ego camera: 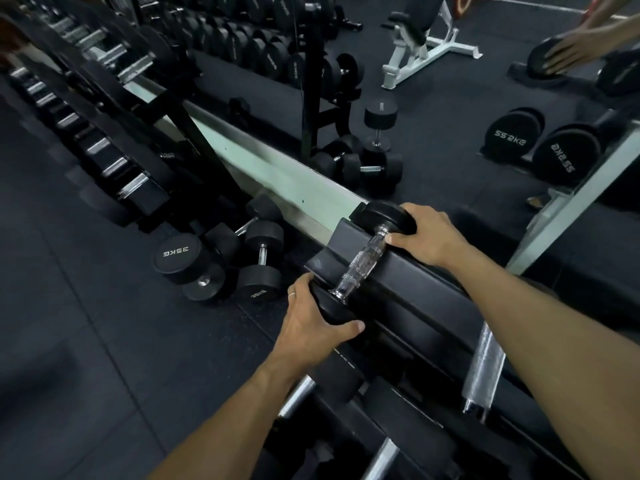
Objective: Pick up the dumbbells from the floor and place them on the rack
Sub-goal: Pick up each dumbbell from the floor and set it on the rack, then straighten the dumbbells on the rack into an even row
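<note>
Black round-headed dumbbell with knurled chrome handle point(367, 262) lies across top of black steel rack point(412, 282), by mirror. Your left hand point(313, 325) wraps its near head, fingers curled shut; your right hand point(427, 235) clasps its far head.

Black round-headed dumbbell point(367, 258) with knurled chrome handle lies across the rack point(408, 282) top rails, one head at the mirror side, the other at the near edge. More black dumbbells point(242, 261) sit clustered on the floor point(86, 323) by the rack's end, one marked 35KG, some upright, some lying.
</note>
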Demonstrator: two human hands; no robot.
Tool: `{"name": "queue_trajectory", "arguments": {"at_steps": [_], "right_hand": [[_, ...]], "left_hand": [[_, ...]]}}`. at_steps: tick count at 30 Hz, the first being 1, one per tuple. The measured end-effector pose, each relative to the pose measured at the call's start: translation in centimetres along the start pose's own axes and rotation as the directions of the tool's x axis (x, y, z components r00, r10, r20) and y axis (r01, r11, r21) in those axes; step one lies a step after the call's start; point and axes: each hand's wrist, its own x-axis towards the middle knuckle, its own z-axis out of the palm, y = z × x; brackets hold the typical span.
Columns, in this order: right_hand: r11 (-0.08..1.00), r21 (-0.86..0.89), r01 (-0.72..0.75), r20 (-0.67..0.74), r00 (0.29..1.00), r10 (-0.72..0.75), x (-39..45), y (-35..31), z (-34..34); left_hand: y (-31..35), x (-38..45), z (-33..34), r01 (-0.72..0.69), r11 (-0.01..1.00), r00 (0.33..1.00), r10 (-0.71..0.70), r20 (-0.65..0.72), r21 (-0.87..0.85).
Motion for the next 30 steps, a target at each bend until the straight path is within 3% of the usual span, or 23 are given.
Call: {"name": "queue_trajectory", "arguments": {"at_steps": [7, 13, 20, 25, 30], "right_hand": [[0.999, -0.041, -0.026, -0.016, 1.0, 0.026, -0.1, -0.6, 0.3], [0.993, -0.049, -0.103, 0.047, 0.993, 0.105, -2.1, -1.5, -0.4], [0.97, -0.219, -0.101, -0.101, 0.992, 0.081, -10.1, -0.4, -4.4], [0.918, -0.36, -0.166, -0.112, 0.985, 0.134, -16.6, 2.2, -6.2], [0.916, -0.355, -0.187, -0.12, 0.981, 0.153, -19.2, 4.5, -6.9]], "left_hand": [[-0.6, 0.8, -1.1, 0.009, 1.0, 0.999, -0.01, 0.047, 0.026], [-0.1, -0.7, -0.2, -0.01, 1.0, 1.0, 0.01, -0.028, 0.023], [0.3, -7.0, 2.0, -0.096, 0.995, 0.983, 0.09, -0.16, -0.031], [0.3, -11.5, 6.4, -0.16, 0.983, 0.985, 0.153, -0.084, -0.086], [0.8, -14.7, 11.9, -0.122, 0.985, 0.99, 0.129, 0.048, -0.124]]}}
